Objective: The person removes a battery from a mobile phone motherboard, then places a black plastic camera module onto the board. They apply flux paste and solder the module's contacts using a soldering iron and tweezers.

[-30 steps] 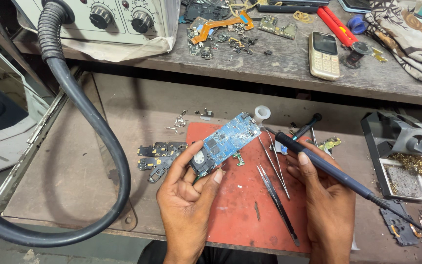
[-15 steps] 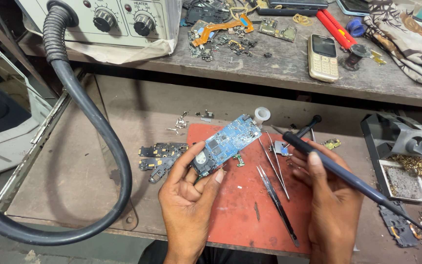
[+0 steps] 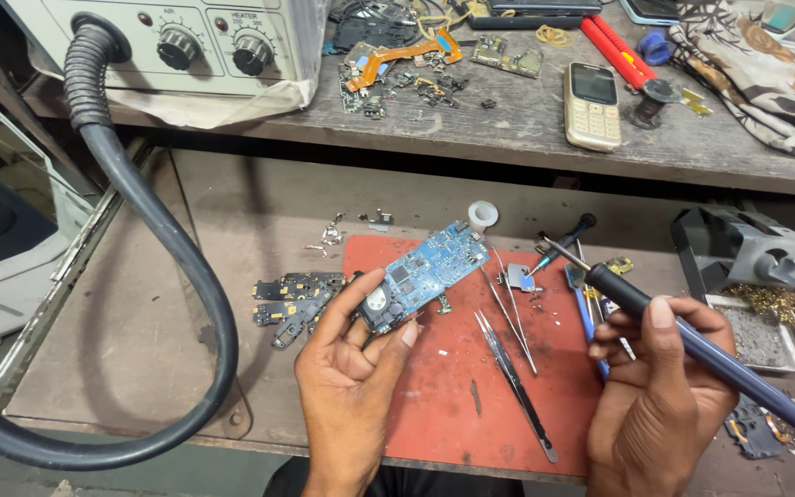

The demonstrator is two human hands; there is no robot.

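The blue rectangular phone circuit board (image 3: pixel 425 274), pinched at its lower end by the left hand's (image 3: pixel 351 382) fingers above the red work mat (image 3: pixel 434 387), is best kept steady while the dark-handled soldering iron (image 3: pixel 692 345), gripped by the right hand's (image 3: pixel 660 391) curled fingers, is brought tip-first to the joint.

A blue circuit board (image 3: pixel 425 271) is held over the red mat (image 3: pixel 453 387) by the left hand (image 3: pixel 351 377); a soldering iron (image 3: pixel 692 350) is gripped by the right hand (image 3: pixel 664 396).

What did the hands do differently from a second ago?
Very little changed. The right hand lifted the soldering iron slightly, so its tip now hovers just off the red mat. The left hand still holds the blue circuit board; the tweezers stayed put.
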